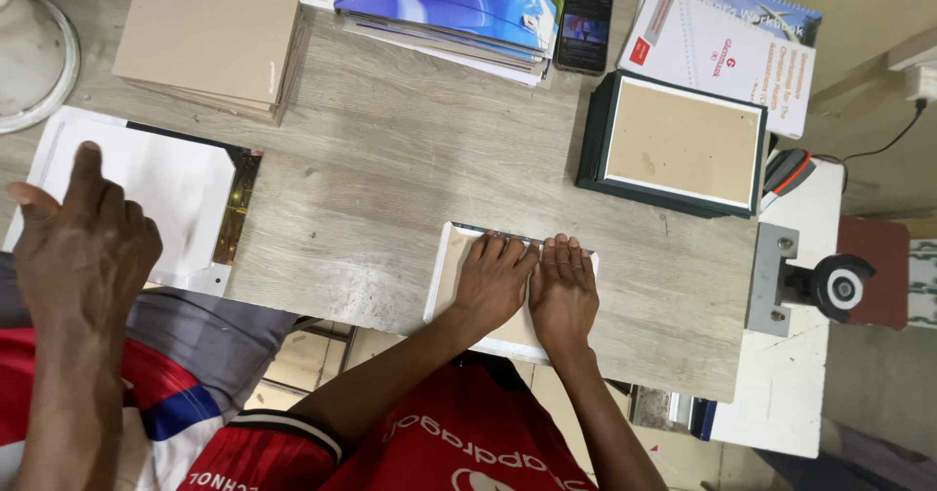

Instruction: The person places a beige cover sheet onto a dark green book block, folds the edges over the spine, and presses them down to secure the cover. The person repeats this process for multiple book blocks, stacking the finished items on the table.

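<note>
Pressing flat, fingers spread open, left hand [493, 286] and right hand [563, 294] touch a white-edged picture frame [447, 266] near the table [390, 169] edge.

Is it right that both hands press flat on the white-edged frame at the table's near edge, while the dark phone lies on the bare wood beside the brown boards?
Not quite. In the head view the dark phone lies by the magazine stack, far from the brown boards. Both hands, left hand and right hand, press flat on the white-edged frame.
</note>
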